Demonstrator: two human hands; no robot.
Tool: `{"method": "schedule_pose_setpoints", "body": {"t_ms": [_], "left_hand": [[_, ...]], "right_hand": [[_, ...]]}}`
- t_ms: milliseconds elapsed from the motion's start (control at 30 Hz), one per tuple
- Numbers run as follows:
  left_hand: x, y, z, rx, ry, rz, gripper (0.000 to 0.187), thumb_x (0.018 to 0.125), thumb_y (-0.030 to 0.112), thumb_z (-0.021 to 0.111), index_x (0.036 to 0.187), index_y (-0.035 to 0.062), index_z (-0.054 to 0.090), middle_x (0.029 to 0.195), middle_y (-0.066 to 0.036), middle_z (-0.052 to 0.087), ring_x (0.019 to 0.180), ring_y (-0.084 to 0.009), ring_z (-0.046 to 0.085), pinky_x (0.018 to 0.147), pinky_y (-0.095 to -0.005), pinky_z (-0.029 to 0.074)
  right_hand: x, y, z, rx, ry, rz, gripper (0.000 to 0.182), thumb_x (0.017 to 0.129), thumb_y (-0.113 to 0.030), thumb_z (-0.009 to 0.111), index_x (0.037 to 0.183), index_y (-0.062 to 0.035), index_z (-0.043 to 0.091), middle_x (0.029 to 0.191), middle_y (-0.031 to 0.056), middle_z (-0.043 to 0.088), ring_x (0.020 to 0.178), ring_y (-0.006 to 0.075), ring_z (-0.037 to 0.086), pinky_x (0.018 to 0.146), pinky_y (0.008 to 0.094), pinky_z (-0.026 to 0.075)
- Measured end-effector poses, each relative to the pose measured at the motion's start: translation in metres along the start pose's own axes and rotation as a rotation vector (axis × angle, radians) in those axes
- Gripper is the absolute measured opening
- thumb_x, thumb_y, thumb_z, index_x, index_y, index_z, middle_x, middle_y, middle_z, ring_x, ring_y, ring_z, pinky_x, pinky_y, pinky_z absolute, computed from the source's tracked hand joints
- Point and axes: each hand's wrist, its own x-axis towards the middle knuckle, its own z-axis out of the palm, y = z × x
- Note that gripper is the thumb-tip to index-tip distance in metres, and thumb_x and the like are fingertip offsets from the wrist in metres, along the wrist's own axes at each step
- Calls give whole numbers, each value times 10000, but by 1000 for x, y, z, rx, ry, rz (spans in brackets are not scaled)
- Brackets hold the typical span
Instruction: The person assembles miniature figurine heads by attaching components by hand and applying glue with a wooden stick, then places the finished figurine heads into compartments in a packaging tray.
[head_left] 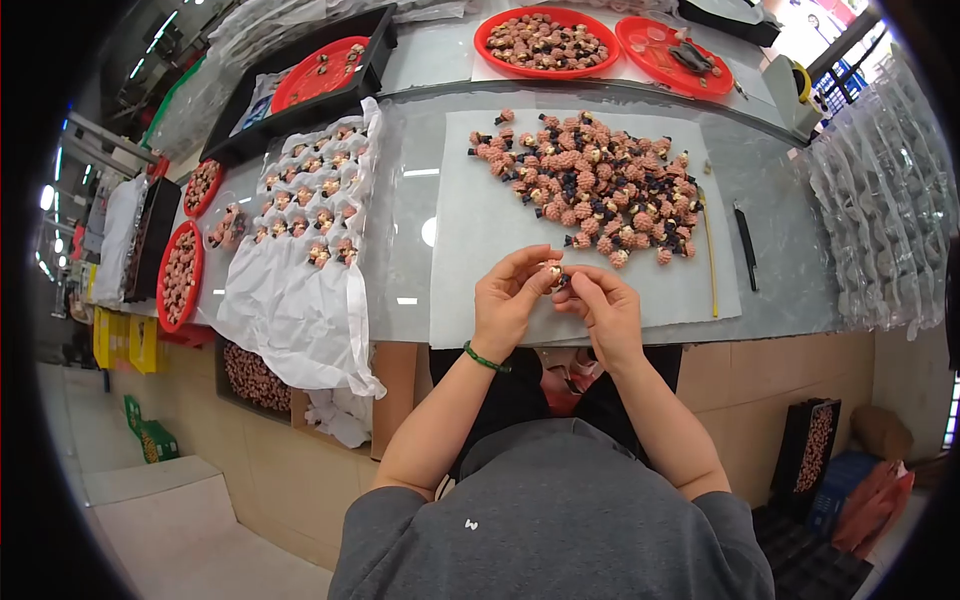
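Note:
Between my two hands, near the front edge of the white sheet [470, 200], is a small figurine [556, 272] with a pale face, pink top and dark lower part. My left hand [512, 297] pinches it from the left, thumb and forefinger closed on it; a green bracelet circles that wrist. My right hand [603, 305] has its fingertips closed on the figurine's dark lower end. Just beyond the hands lies a large heap of similar pink and dark figurines [600, 180]. To the left, more figurines stand in rows on a white padded liner [300, 290].
Red trays [548, 70] [680, 80] sit along the far side. A black crate [240, 140] stands far left. A yellow stick [709, 255] and a black pen-like tool [746, 245] lie right of the heap. Clear plastic trays [880, 200] are stacked at the right edge.

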Motion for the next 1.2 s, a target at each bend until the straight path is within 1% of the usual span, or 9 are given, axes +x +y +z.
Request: {"method": "schedule_pose_setpoints", "body": {"t_ms": [67,167,300,433,567,800,1000,1100,1200], "left_hand": [[1,-3,-6,0,-1,-21,209,791,9,527,998,-7,556,987,-99,570,854,-126,545,735,-241,447],[1,-6,-9,-4,-18,-63,195,802,34,526,989,-13,559,981,-104,575,845,-124,546,729,-238,446],[1,-5,-6,-14,-33,-35,188,815,52,513,981,-24,562,947,-102,588,822,-118,548,719,-231,445],[-1,-4,-8,7,-25,-70,192,822,59,504,985,-24,563,922,-95,595,807,-117,550,714,-227,445],[-2,-4,-7,3,-48,-89,194,825,57,499,988,-26,562,904,-92,598,794,-115,551,708,-224,444],[-1,-6,-8,13,6,-130,191,830,61,492,979,-35,562,887,-92,599,766,-109,547,705,-220,443],[0,-6,-11,-32,-10,-150,184,830,55,488,978,-32,555,917,-99,590,791,-107,540,726,-220,434],[0,-6,-11,-82,-19,-160,164,825,39,491,960,-29,554,947,-107,580,811,-109,534,739,-220,427],[0,-10,-11,-85,-54,-10,143,798,6,516,936,-19,548,981,-103,567,830,-113,545,754,-225,436]], "right_hand": [[0,3,-1,-18,-54,32,168,801,-2,493,959,43,525,851,111,575,728,163,574,652,248,483],[0,5,-3,-86,-84,-67,161,789,1,509,939,58,522,866,129,579,723,167,584,638,251,486],[-2,5,0,-150,-55,-85,175,782,19,509,948,73,508,855,141,578,727,173,584,638,256,490],[-2,7,-1,-155,-63,-93,172,779,31,497,946,67,505,846,149,577,690,173,591,627,248,495],[-2,7,-1,-158,-59,-73,169,775,39,496,940,72,505,834,144,580,693,170,592,629,245,494],[-3,7,0,-184,-37,-66,167,772,53,489,936,84,506,855,148,577,705,166,585,634,250,498],[-4,8,0,-195,-31,-62,178,767,65,489,943,85,505,860,141,573,716,162,583,641,250,498],[-5,12,1,-189,-24,-146,247,751,84,501,997,68,472,890,127,557,772,158,573,679,238,483],[-6,14,4,-157,-2,-217,306,738,92,516,1033,49,443,913,116,545,813,150,557,714,237,464]]}}
